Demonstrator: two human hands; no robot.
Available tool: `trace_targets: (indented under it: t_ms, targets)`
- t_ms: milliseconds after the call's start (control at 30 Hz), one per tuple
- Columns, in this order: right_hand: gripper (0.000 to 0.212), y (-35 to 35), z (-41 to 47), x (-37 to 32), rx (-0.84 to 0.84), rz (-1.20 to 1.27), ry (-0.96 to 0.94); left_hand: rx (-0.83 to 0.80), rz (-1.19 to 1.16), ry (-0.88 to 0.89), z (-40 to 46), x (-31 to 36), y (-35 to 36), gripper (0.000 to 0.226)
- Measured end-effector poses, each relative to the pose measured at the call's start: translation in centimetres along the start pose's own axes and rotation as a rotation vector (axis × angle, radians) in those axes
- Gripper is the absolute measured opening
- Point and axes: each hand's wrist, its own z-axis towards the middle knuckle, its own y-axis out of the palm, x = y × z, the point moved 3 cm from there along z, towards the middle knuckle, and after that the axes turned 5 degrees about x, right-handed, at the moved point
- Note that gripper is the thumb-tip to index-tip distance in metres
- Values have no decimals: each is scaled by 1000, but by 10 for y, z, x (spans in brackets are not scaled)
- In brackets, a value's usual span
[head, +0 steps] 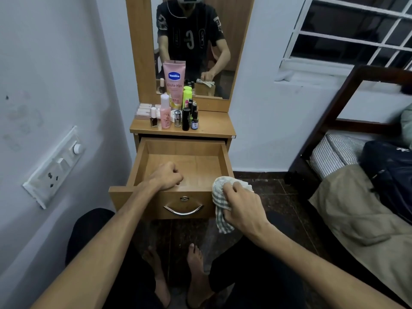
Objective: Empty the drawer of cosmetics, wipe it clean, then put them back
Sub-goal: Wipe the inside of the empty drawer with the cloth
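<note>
The brown wooden drawer (142, 166) was pulled out and bare inside. The left hand (167, 176) was a fist resting on its near edge, holding nothing. The right hand (242, 207) gripped a white and green striped cloth (219, 197) at the drawer's near right corner. The pink tube, bottles and little pots of cosmetics (174, 108) stood on the far wooden desk (214, 126), by the mirror (194, 41).

bed (356, 208): cut off at right edge | small bottles (191, 112): labels too small to read | left fingers (176, 175): curled under, tips hidden
</note>
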Motion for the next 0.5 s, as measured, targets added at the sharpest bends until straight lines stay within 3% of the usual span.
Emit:
trace_targets:
  t_ms: [267, 500]
  targets:
    - [52, 34, -17, -14, -52, -133, -251, -62, 5, -70, 1, -3, 2, 15]
    - [37, 77, -20, -35, -284, -122, -278, -66, 13, -71, 0, -5, 2, 22]
